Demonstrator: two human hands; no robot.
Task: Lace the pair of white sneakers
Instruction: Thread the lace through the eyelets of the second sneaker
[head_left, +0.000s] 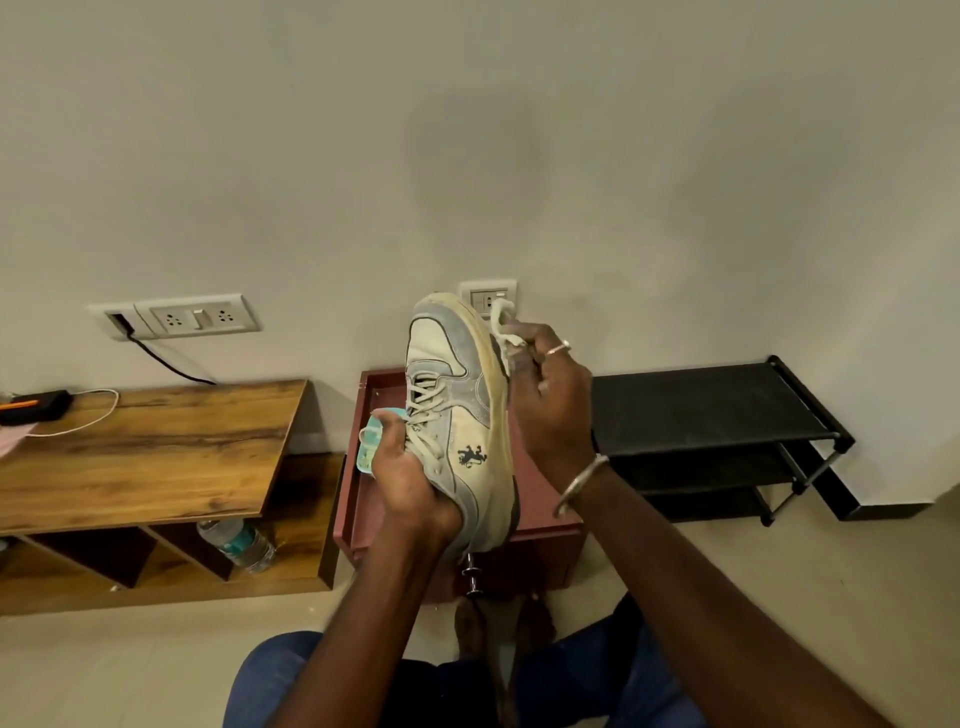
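A worn white and grey sneaker (462, 415) is held up in the air on its side, toe pointing away, with a dark emblem on its flank. My left hand (405, 473) grips its heel and collar, thumb across the laces (426, 410). My right hand (545, 395) sits behind the sole near the toe and pinches a loose white lace end (501, 325) that sticks up above the fingers. A second sneaker does not show.
A maroon box (545, 525) stands below the shoe, a small turquoise tag (371, 441) showing beside my left hand. A wooden low table (150, 447) with a plastic bottle (236, 543) under it is on the left. A black shoe rack (717, 415) stands at right.
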